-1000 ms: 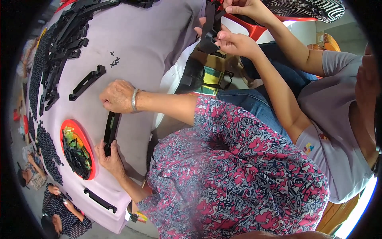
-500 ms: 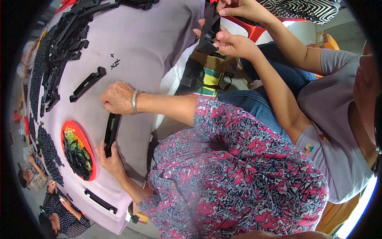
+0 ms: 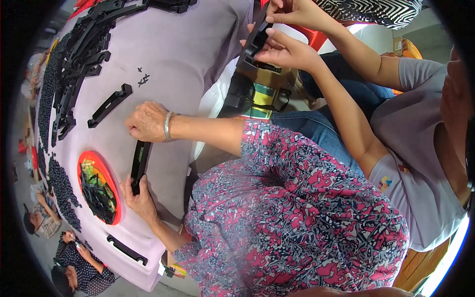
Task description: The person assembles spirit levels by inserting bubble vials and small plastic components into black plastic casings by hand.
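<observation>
The only package I can see is a brown carton point(image 3: 267, 79) off the right side of the worktop point(image 3: 198, 64). It has a rectangular label with green and yellow bands on its side. A small tag point(image 3: 168, 271) with some red and yellow hangs at the worktop's near corner. A round orange-red tray point(image 3: 80, 166) sits close to the left edge, full of small black and green pieces.

The long black strip point(image 3: 138, 166) lies on the lilac cover, just right of the tray, between the two hands. The left hand point(image 3: 141, 200) is at its lower end, closed on it with the thumb on top. The right hand point(image 3: 148, 121), with a bracelet on the wrist, rests knuckles up at its upper end with the fingers curled under. I cannot tell if it pinches anything.

A black bracket point(image 3: 110, 105) lies just beyond the right hand, and a few tiny black bits point(image 3: 143, 79) lie farther on. A heap of black parts point(image 3: 74, 59) runs along the far left edge, and another black strip point(image 3: 127, 250) lies near the lower edge. The middle of the worktop, beyond the right hand, is bare cloth and gives free room.

Beside the worktop, a co-worker in a grey shirt holds a black part point(image 3: 255, 42) in both hands, above the carton.
</observation>
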Demonstrator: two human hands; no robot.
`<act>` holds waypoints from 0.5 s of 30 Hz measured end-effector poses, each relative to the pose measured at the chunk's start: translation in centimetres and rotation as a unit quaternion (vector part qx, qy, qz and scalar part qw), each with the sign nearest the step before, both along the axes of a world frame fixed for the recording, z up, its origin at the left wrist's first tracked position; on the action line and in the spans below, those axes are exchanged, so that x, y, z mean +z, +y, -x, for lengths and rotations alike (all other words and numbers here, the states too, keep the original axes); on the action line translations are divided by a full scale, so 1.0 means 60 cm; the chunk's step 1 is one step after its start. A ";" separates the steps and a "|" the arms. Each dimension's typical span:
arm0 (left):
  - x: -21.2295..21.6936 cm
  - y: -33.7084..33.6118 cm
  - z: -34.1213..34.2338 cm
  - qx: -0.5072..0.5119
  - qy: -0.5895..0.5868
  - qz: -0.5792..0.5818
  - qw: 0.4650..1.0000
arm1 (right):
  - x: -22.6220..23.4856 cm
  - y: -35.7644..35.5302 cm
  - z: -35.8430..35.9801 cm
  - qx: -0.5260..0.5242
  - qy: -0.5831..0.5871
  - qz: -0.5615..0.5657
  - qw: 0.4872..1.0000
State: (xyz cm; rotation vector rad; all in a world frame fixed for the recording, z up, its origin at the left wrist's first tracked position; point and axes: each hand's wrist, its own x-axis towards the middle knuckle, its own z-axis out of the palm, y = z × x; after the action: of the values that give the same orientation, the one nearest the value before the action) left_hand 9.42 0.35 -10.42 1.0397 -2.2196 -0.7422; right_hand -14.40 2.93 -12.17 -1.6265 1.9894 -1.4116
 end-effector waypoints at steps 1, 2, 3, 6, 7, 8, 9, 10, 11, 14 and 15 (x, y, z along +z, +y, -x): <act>-0.001 -0.001 0.000 0.000 0.000 0.001 1.000 | 0.000 0.001 0.000 0.000 0.000 0.001 1.000; -0.001 -0.001 -0.003 0.002 0.005 -0.007 1.000 | 0.004 0.003 -0.001 0.002 -0.003 0.006 1.000; -0.003 -0.002 -0.003 0.003 0.010 -0.015 1.000 | 0.004 0.004 0.000 0.001 -0.006 0.009 1.000; -0.006 -0.004 -0.003 0.000 0.003 -0.012 1.000 | 0.001 0.003 0.001 0.001 -0.007 0.009 1.000; -0.006 -0.004 -0.003 0.000 0.002 -0.012 1.000 | 0.000 0.003 0.002 0.000 -0.008 0.008 1.000; -0.006 -0.004 -0.001 -0.002 0.001 -0.006 1.000 | -0.001 0.002 0.002 0.002 -0.007 0.005 1.000; -0.004 -0.002 0.001 -0.004 -0.001 0.001 1.000 | -0.002 0.002 0.003 0.003 -0.007 0.002 1.000; -0.004 -0.001 0.003 -0.005 -0.002 0.000 1.000 | -0.003 0.002 0.003 0.001 -0.008 0.002 1.000; -0.004 0.000 0.006 -0.009 0.005 0.007 1.000 | -0.005 0.001 0.004 0.001 -0.002 0.004 1.000; 0.001 0.002 0.000 0.000 0.004 0.004 1.000 | -0.003 0.000 0.002 0.007 0.004 0.010 1.000; -0.002 0.000 -0.003 0.007 -0.003 -0.008 1.000 | -0.004 -0.001 0.002 0.007 0.004 0.012 1.000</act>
State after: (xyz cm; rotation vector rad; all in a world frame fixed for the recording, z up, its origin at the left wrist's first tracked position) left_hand 9.59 0.33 -10.53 1.0648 -2.2129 -0.7519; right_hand -14.50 2.87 -12.42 -1.6564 1.9684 -1.4319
